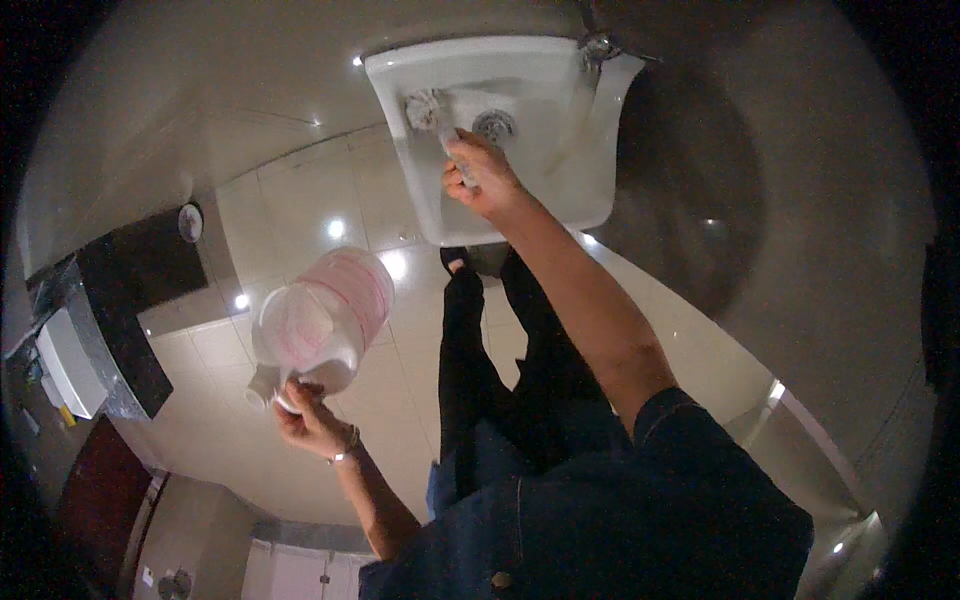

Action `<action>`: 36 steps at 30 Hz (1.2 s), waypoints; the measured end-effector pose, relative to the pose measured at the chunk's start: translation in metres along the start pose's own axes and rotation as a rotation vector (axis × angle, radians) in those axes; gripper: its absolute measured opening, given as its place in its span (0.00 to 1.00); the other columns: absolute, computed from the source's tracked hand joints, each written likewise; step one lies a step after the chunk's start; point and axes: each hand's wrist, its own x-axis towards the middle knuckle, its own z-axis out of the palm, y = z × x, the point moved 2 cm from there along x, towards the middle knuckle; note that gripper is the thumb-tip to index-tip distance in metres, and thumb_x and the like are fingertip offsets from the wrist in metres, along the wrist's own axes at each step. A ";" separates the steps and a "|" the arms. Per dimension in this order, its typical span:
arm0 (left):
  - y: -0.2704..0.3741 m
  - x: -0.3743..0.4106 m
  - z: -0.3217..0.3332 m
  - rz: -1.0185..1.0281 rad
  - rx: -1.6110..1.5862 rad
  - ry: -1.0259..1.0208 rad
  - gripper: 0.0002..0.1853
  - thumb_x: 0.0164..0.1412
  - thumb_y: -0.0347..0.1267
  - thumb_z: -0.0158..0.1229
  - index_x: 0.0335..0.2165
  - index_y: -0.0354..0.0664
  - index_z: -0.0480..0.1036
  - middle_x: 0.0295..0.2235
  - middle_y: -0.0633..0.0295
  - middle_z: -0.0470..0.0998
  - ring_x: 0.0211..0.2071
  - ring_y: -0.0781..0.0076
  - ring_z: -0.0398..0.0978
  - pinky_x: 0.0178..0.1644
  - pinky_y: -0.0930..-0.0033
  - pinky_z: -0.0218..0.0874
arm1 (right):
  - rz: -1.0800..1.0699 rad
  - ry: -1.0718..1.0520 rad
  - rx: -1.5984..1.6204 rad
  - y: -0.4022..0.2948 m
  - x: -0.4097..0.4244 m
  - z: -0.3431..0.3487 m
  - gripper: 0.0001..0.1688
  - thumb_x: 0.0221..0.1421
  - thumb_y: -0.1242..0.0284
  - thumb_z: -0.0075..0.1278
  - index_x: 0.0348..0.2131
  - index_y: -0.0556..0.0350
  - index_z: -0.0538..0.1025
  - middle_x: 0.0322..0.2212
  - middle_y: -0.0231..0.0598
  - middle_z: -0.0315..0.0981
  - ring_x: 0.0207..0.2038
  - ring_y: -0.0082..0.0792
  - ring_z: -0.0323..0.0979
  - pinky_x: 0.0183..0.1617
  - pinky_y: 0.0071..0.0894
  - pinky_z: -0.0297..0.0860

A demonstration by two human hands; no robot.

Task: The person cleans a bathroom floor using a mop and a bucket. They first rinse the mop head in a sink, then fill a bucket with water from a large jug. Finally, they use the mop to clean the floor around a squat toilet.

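In my right hand (484, 172) is the pale handle of a scrubbing brush (424, 109). Its round bristle head rests against the left inner side of a white ceramic sink (411, 187), beside the metal drain (494, 126). My left hand (311, 424) grips the handle of a large translucent plastic jug (337, 300) with pink markings. The jug is tilted in the air left of the sink, its neck toward me and its base toward the sink. Whether it holds liquid I cannot tell.
A metal tap (600, 49) is at the sink's back right corner. Shiny light floor tiles (390, 375) lie below, where my legs stand. At left, a white basin (71, 364) sits on a dark counter (142, 352), near a dark reddish door (105, 495). A wall (810, 225) runs along the right.
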 end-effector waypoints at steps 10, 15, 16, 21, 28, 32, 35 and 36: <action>-0.003 -0.002 0.001 0.032 0.035 0.000 0.11 0.55 0.34 0.54 0.27 0.35 0.69 0.17 0.65 0.70 0.19 0.81 0.65 0.23 0.80 0.54 | 0.082 -0.120 0.214 -0.043 -0.066 0.038 0.08 0.51 0.74 0.45 0.30 0.53 0.61 0.23 0.33 0.55 0.19 0.20 0.54 0.15 0.16 0.48; -0.012 -0.003 -0.008 0.017 0.070 0.043 0.11 0.56 0.33 0.54 0.27 0.34 0.69 0.17 0.64 0.70 0.19 0.80 0.65 0.23 0.79 0.55 | -0.028 0.053 0.348 -0.040 0.005 -0.007 0.11 0.48 0.74 0.47 0.29 0.51 0.59 0.21 0.33 0.56 0.17 0.23 0.55 0.14 0.18 0.51; -0.014 -0.002 -0.010 0.007 0.105 0.079 0.11 0.56 0.33 0.53 0.26 0.34 0.68 0.17 0.64 0.70 0.19 0.80 0.65 0.23 0.79 0.56 | -0.088 0.128 0.334 -0.030 0.032 -0.023 0.10 0.48 0.74 0.47 0.28 0.51 0.59 0.21 0.33 0.57 0.17 0.23 0.55 0.14 0.19 0.51; -0.019 -0.002 -0.016 0.016 0.177 0.081 0.10 0.56 0.32 0.52 0.24 0.35 0.67 0.17 0.64 0.69 0.19 0.80 0.65 0.24 0.78 0.56 | -0.241 0.400 -0.048 -0.014 0.094 -0.082 0.09 0.50 0.74 0.45 0.33 0.56 0.63 0.24 0.36 0.59 0.21 0.27 0.56 0.18 0.23 0.56; -0.017 -0.004 -0.020 0.015 0.203 0.066 0.11 0.56 0.34 0.53 0.24 0.35 0.67 0.17 0.64 0.70 0.20 0.79 0.65 0.25 0.78 0.56 | -0.185 0.429 -0.775 0.045 0.092 -0.117 0.22 0.46 0.71 0.47 0.44 0.50 0.65 0.29 0.35 0.62 0.25 0.30 0.62 0.22 0.30 0.63; -0.019 -0.007 -0.020 -0.032 0.118 0.062 0.11 0.56 0.33 0.54 0.26 0.34 0.68 0.18 0.63 0.71 0.21 0.79 0.66 0.26 0.77 0.57 | 0.026 0.319 -0.739 0.053 0.060 -0.086 0.33 0.46 0.71 0.49 0.53 0.50 0.60 0.30 0.37 0.63 0.24 0.29 0.63 0.21 0.31 0.64; -0.010 -0.006 -0.013 -0.059 0.149 0.023 0.11 0.56 0.33 0.53 0.28 0.33 0.69 0.18 0.64 0.71 0.21 0.79 0.66 0.26 0.77 0.58 | -0.013 0.303 -0.804 0.043 0.047 -0.095 0.34 0.47 0.71 0.49 0.54 0.54 0.58 0.32 0.38 0.63 0.21 0.28 0.62 0.21 0.29 0.64; -0.011 -0.006 -0.017 -0.052 0.112 0.037 0.11 0.56 0.33 0.54 0.29 0.33 0.70 0.19 0.64 0.71 0.21 0.80 0.67 0.26 0.77 0.58 | -0.024 0.260 -0.891 0.042 0.027 -0.088 0.33 0.48 0.71 0.48 0.54 0.54 0.58 0.33 0.38 0.64 0.20 0.28 0.62 0.20 0.28 0.63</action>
